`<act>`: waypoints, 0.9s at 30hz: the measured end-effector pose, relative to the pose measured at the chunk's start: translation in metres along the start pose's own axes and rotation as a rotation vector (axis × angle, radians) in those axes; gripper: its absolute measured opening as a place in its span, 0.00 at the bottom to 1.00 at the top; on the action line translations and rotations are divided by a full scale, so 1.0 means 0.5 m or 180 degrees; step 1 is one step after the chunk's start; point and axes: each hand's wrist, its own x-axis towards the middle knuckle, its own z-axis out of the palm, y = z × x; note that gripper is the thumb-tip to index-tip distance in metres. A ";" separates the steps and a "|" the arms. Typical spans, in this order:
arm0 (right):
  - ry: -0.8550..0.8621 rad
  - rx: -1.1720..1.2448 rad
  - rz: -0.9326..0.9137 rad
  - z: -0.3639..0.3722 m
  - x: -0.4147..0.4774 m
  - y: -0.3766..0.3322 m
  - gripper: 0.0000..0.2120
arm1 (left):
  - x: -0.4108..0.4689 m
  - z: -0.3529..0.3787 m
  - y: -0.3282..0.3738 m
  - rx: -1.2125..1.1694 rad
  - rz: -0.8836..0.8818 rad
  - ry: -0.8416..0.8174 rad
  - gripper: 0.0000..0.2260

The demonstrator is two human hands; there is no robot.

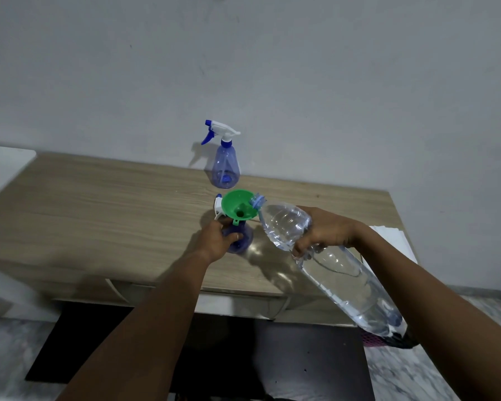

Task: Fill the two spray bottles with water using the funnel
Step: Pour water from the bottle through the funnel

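Two spray bottles stand on the wooden table (99,198) in front of us, and we take things from left to right. At the far left a white surface (3,166) meets the table's edge. Near the middle, our left hand (217,241) wraps around the near spray bottle (242,241), fingers curled closed on its blue body and thumb across the front. This bottle has no sprayer on its neck; a green funnel (239,208) sits in the opening instead, its wide mouth tilted a little toward us. Just behind the funnel, a loose white and blue sprayer head (218,204) lies on the table, partly hidden by the funnel's rim. Farther back, close to the grey wall (272,68), the second spray bottle (225,166) stands upright with its sprayer screwed on, nozzle pointing left; it looks empty.

To the right, our right hand (324,231) grips a big clear water bottle (330,267) around its upper body, fingers closed underneath. It is tipped forward and down, uncapped, its mouth resting at the funnel's right rim. Water fills much of it. We cannot tell whether water is flowing. Beyond the wrist, some white paper (391,235) lies on the table's right end.
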 end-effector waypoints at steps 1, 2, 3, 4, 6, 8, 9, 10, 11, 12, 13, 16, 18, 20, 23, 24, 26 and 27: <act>-0.0009 -0.0029 0.0012 0.000 0.000 -0.002 0.31 | 0.000 0.000 -0.001 0.0008 0.0012 0.0003 0.18; -0.0009 -0.0039 0.0023 0.000 0.000 -0.003 0.31 | 0.001 0.001 -0.001 0.0010 0.0022 0.0001 0.18; -0.0004 -0.0039 0.0032 0.000 0.000 -0.004 0.31 | 0.001 0.001 -0.002 0.0001 0.0025 0.0001 0.17; -0.0002 -0.0029 0.0035 -0.001 0.000 -0.003 0.31 | 0.000 0.001 -0.002 -0.0002 0.0018 -0.0008 0.17; 0.0003 -0.0006 0.0048 -0.001 0.002 -0.003 0.31 | 0.001 0.001 -0.003 -0.0021 0.0015 -0.0015 0.16; 0.0003 -0.0002 0.0057 -0.001 0.004 -0.002 0.30 | 0.001 0.002 -0.003 -0.0032 0.0019 -0.0011 0.15; -0.0002 -0.0008 0.0062 -0.001 0.004 -0.002 0.30 | 0.000 0.002 -0.002 -0.0011 0.0026 0.0002 0.15; -0.0016 -0.0016 0.0075 -0.001 0.003 -0.003 0.30 | 0.000 0.002 -0.002 0.0011 0.0026 0.0009 0.15; -0.0038 -0.0026 0.0091 -0.002 0.002 -0.004 0.30 | -0.001 0.002 -0.001 0.0006 0.0035 0.0011 0.15; -0.0060 -0.0037 0.0102 -0.003 0.001 -0.004 0.30 | 0.000 0.002 -0.001 -0.0010 0.0043 0.0010 0.15; -0.0073 -0.0058 0.0116 -0.003 0.001 -0.004 0.30 | 0.000 0.002 -0.001 -0.0009 0.0045 0.0014 0.16; -0.0091 -0.0136 0.0169 -0.005 0.001 -0.002 0.29 | -0.001 0.001 0.001 0.0012 0.0004 0.0008 0.16; -0.0092 -0.0174 0.0192 -0.006 0.001 -0.003 0.28 | -0.002 0.002 0.002 0.0006 -0.0011 0.0014 0.16; -0.0091 -0.0174 0.0219 -0.007 0.000 -0.005 0.28 | -0.003 0.001 0.002 0.0041 -0.0013 0.0026 0.16; -0.0126 -0.0184 0.0237 -0.009 -0.003 -0.006 0.29 | -0.003 0.002 0.003 0.0064 -0.0004 0.0023 0.16; -0.0138 -0.0198 0.0238 -0.010 -0.002 -0.005 0.29 | -0.004 0.002 0.004 0.0094 -0.0012 0.0019 0.16; -0.0137 -0.0210 0.0238 -0.011 -0.002 -0.004 0.28 | -0.005 0.002 0.003 0.0129 -0.0009 0.0018 0.16; -0.0137 -0.0198 0.0241 -0.011 -0.002 -0.003 0.28 | -0.004 0.001 0.003 0.0119 -0.0018 0.0013 0.17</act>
